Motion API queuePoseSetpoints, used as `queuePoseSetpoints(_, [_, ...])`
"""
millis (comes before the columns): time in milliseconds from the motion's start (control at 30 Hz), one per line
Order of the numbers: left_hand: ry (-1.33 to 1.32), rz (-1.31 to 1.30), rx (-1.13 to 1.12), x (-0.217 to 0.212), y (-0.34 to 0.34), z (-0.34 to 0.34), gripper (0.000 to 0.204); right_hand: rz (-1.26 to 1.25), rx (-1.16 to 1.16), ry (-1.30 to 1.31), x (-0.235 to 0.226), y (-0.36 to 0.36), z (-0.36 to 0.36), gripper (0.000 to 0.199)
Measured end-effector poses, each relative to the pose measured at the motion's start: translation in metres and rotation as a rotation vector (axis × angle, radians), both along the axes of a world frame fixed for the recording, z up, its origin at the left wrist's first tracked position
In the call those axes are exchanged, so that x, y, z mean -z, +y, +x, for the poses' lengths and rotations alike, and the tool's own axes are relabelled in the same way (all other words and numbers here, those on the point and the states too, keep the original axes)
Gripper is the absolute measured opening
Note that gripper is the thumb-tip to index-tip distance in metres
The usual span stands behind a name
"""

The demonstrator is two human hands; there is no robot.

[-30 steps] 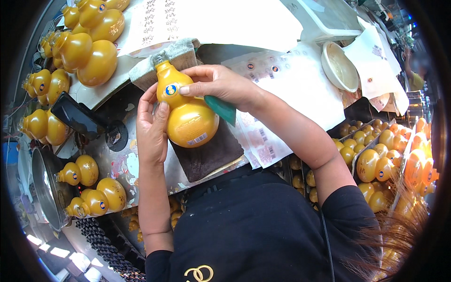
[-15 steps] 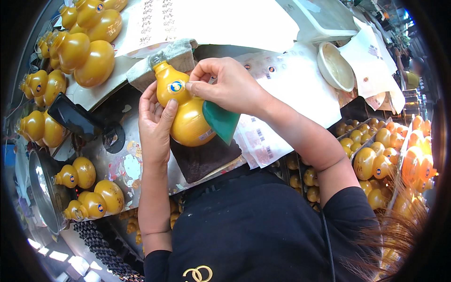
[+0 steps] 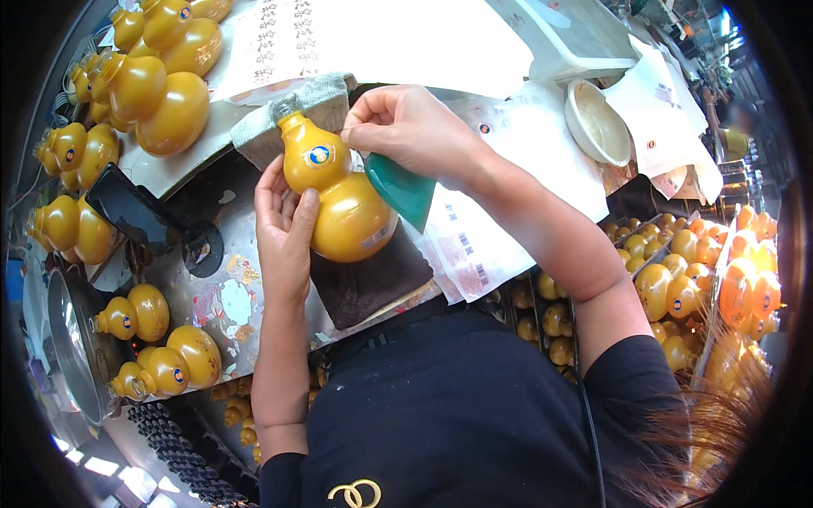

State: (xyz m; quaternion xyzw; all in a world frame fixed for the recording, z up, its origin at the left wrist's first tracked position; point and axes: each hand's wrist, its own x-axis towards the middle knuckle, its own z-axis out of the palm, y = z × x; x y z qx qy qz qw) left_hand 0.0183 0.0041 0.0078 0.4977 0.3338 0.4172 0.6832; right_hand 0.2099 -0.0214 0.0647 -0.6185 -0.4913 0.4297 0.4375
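**Gourd bottle held over dark cloth**

Left to right: black phone point(image 3: 140, 218) lying flat at the far left; left hand point(image 3: 284, 230) cupped around golden gourd-shaped bottle point(image 3: 339, 199) (round blue sticker on its upper bulb), lying tilted on a dark cloth point(image 3: 373, 279); right hand point(image 3: 406, 127) closed on a green scraper point(image 3: 406, 190), touching the bottle's neck; beyond, white bowl point(image 3: 597, 123).

One view only, head-mounted, looking steeply down over the person's chest at a cluttered worktable point(image 3: 212, 296). It sits close: the left hand point(image 3: 284, 224) and right hand point(image 3: 411, 127) fill the centre, forearms rising from the lower edge. Fisheye bending curves the rim, corners dark.
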Motion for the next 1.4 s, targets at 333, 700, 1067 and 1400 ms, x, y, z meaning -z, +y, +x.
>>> queuePoseSetpoints(333, [-0.033,-0.048,-0.026,-0.004,-0.006,0.003,0.052,-0.016,-0.037,-0.328,-0.008,0.003,-0.007,0.020])
queuePoseSetpoints(700, [-0.047,-0.009,0.010,0.004,-0.010,-0.005,0.055,0.066,0.024,-0.169,-0.009,0.001,-0.006,0.015])
queuePoseSetpoints(1067, [-0.033,-0.003,0.014,0.005,-0.012,-0.007,0.055,0.708,-0.277,-1.275,-0.004,-0.008,0.008,0.020])
queuePoseSetpoints(1400, [-0.028,-0.012,0.012,0.006,-0.013,-0.008,0.054,0.849,-0.459,-1.328,-0.012,0.000,0.013,0.018])
